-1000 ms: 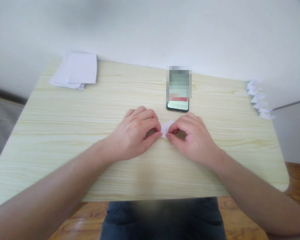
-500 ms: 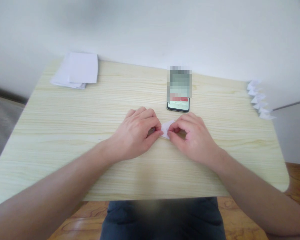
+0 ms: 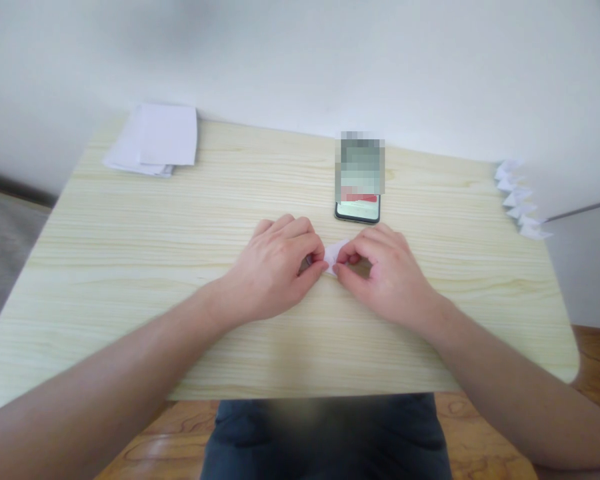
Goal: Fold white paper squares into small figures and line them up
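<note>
A small folded piece of white paper point(image 3: 333, 255) lies on the pale wooden table point(image 3: 130, 267), a little in front of the phone. My left hand point(image 3: 275, 270) pinches its left end with thumb and curled fingers. My right hand point(image 3: 385, 277) pinches its right end the same way. Both hands rest on the tabletop, and most of the paper is hidden between the fingertips.
A phone point(image 3: 359, 180) lies flat just beyond my hands. A stack of white paper sheets point(image 3: 155, 140) sits at the far left corner. Several small folded paper pieces point(image 3: 517, 200) line the table's far right edge. A white wall stands behind the table.
My hands have drawn slightly closer together around the paper, so less of it shows. Nothing else has moved.
</note>
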{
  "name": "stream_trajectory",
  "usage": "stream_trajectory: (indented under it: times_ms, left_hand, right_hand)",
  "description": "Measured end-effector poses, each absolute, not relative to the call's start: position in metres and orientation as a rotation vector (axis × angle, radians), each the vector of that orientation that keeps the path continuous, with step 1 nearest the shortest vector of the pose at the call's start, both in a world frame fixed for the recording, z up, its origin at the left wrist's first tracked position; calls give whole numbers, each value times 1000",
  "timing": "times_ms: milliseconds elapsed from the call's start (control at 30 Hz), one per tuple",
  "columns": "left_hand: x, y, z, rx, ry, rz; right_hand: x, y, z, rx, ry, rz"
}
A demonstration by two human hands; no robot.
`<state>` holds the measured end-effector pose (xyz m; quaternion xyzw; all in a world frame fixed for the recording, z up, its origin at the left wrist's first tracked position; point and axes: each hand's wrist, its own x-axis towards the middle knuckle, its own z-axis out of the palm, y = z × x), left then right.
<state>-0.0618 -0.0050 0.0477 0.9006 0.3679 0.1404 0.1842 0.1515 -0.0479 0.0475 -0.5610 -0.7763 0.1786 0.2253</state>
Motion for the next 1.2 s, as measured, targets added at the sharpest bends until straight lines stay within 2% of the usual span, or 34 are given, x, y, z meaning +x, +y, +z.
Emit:
stream_trajectory:
  times_ms: [1200]
  left_hand:
    - [-64, -6, 44, 2482, 1130, 449]
  right_hand:
    - [156, -49, 47, -1517, -2137, 557]
